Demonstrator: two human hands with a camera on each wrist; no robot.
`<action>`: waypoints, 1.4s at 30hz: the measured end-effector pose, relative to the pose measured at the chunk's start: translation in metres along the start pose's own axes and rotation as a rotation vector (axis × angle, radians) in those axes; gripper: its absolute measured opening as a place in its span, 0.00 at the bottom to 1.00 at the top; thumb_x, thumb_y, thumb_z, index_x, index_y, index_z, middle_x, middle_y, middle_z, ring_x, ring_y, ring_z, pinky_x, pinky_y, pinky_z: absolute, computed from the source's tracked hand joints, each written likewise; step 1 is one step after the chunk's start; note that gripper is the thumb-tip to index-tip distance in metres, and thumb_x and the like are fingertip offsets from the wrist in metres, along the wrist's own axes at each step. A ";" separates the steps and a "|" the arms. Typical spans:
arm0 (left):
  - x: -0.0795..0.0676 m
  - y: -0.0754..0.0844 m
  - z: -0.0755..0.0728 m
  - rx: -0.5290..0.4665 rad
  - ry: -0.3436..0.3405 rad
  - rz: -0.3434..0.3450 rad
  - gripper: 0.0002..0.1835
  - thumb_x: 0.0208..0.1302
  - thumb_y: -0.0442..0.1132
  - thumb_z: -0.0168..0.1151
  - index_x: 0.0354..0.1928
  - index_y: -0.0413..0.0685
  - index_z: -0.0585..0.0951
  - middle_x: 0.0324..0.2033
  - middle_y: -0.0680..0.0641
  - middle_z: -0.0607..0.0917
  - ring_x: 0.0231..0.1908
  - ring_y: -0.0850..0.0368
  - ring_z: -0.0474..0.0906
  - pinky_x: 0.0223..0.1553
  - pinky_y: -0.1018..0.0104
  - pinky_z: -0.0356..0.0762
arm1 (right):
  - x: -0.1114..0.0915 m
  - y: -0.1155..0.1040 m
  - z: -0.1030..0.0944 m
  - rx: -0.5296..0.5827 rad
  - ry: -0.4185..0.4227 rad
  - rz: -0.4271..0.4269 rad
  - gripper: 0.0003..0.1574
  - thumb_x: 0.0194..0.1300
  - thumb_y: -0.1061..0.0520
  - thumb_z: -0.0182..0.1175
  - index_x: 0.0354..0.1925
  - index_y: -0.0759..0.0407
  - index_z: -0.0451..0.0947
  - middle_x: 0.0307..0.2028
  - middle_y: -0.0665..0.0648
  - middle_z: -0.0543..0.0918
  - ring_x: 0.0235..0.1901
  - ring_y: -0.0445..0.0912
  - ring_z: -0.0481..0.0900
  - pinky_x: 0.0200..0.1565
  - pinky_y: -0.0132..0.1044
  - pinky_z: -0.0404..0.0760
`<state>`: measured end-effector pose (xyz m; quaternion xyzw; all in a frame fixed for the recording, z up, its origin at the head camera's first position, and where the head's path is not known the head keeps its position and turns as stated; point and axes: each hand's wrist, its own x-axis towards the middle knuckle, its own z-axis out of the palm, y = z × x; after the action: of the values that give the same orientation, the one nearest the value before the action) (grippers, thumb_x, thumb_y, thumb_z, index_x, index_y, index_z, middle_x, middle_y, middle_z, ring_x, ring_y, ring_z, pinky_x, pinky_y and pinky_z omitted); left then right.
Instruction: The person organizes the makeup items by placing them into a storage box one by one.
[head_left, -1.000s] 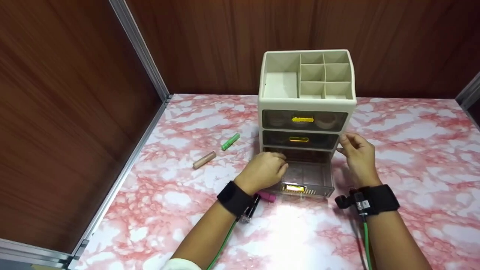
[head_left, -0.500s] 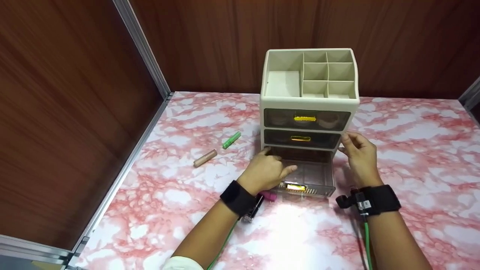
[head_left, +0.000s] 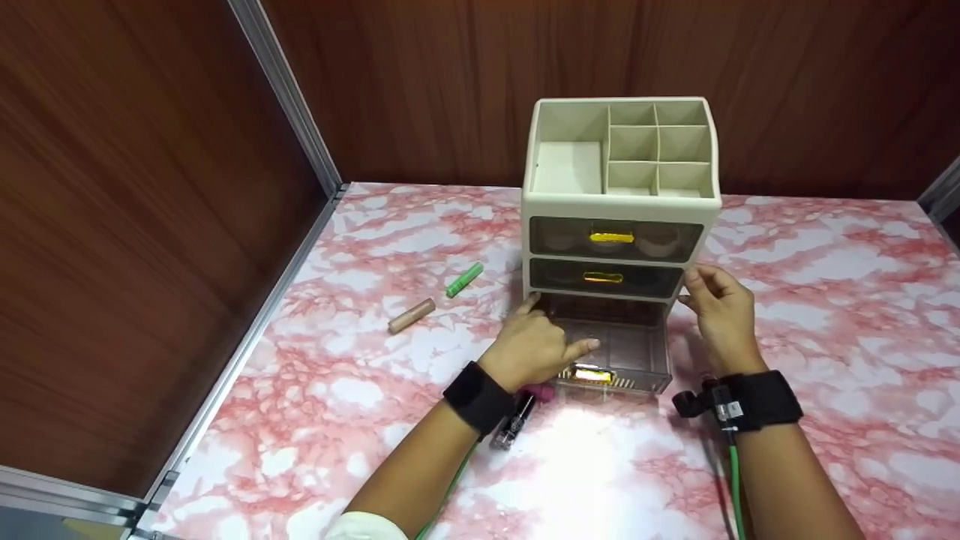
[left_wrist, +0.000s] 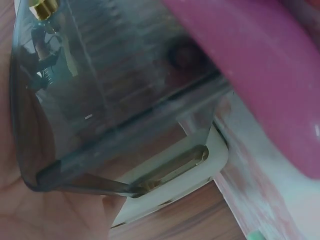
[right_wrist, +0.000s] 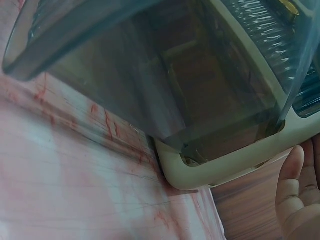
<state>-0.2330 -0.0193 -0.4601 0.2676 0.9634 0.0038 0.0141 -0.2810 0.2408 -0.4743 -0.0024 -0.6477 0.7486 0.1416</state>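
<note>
A cream makeup organizer (head_left: 621, 201) stands on the table with its clear grey bottom drawer (head_left: 646, 381) pulled out. Over the drawer's left side lies my left hand (head_left: 529, 349), index finger pointing to the organizer's left front edge and thumb straight across the drawer; its other fingers are hidden. In the left wrist view, the palm (left_wrist: 30, 215) is beside the drawer wall. My right hand (head_left: 724, 319) holds the organizer's right side, thumb at the front edge. A magenta object (left_wrist: 260, 75) lies by the drawer, mostly covered from the head view.
A black tube with a clear end (head_left: 515, 421) is beside my left wrist. Further left lie a green tube (head_left: 464, 280) and a pinkish-brown tube (head_left: 412, 316). Two upper drawers (head_left: 616, 238) are closed, with round items showing in the top one. Brown panels (head_left: 450, 90) border the table.
My left hand's index finger and thumb have straightened from a curl over the drawer, and the hand has shifted slightly right. My right hand stays at the organizer's side.
</note>
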 end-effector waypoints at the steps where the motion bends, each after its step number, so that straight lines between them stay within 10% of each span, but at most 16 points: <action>1: 0.000 0.000 0.000 0.003 -0.002 -0.001 0.42 0.69 0.71 0.19 0.12 0.58 0.75 0.30 0.49 0.87 0.47 0.49 0.80 0.71 0.49 0.41 | 0.000 0.000 0.000 0.007 0.000 0.002 0.11 0.64 0.56 0.65 0.41 0.63 0.83 0.36 0.54 0.83 0.36 0.43 0.79 0.40 0.31 0.81; 24: -0.006 0.005 -0.005 0.106 0.061 -0.028 0.41 0.72 0.69 0.28 0.21 0.54 0.84 0.28 0.50 0.86 0.38 0.51 0.81 0.68 0.46 0.53 | -0.001 -0.001 -0.001 -0.006 -0.029 0.002 0.09 0.66 0.58 0.63 0.42 0.63 0.83 0.37 0.53 0.83 0.36 0.42 0.79 0.40 0.29 0.81; 42: -0.033 -0.015 -0.059 -0.038 0.233 0.062 0.22 0.71 0.58 0.53 0.42 0.49 0.84 0.28 0.50 0.85 0.32 0.52 0.83 0.37 0.56 0.80 | -0.015 -0.022 0.007 -0.298 -0.040 -0.151 0.17 0.71 0.55 0.58 0.47 0.68 0.81 0.39 0.47 0.84 0.36 0.42 0.80 0.42 0.33 0.79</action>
<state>-0.2142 -0.0493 -0.4009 0.2948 0.9495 0.0537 -0.0929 -0.2638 0.2331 -0.4544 0.0402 -0.7527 0.6313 0.1825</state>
